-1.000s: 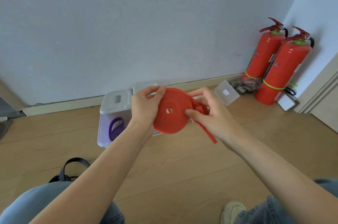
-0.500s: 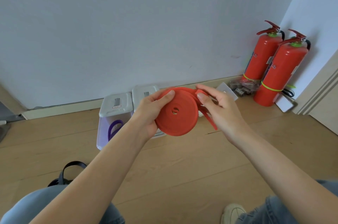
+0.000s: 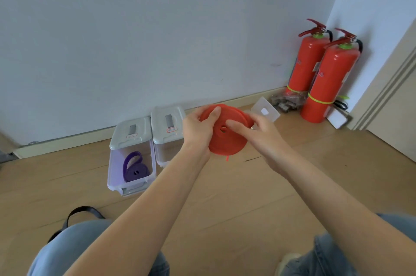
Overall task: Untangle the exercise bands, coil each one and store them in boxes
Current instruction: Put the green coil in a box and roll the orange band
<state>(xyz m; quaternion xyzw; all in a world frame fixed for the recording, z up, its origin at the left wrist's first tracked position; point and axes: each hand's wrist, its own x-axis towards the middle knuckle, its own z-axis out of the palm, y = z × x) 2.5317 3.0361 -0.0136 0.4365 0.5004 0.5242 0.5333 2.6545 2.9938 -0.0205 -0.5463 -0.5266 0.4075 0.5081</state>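
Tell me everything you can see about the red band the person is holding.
The red rubbery exercise band is wound into a flat, disc-like coil with a small hole at its centre. It is held up in the air, above the wooden floor and in front of the clear plastic boxes. The left hand grips its left edge, thumb on the face. The right hand holds the right side, fingers lying across the face near the hole. A short loose tail sticks out at the bottom edge.
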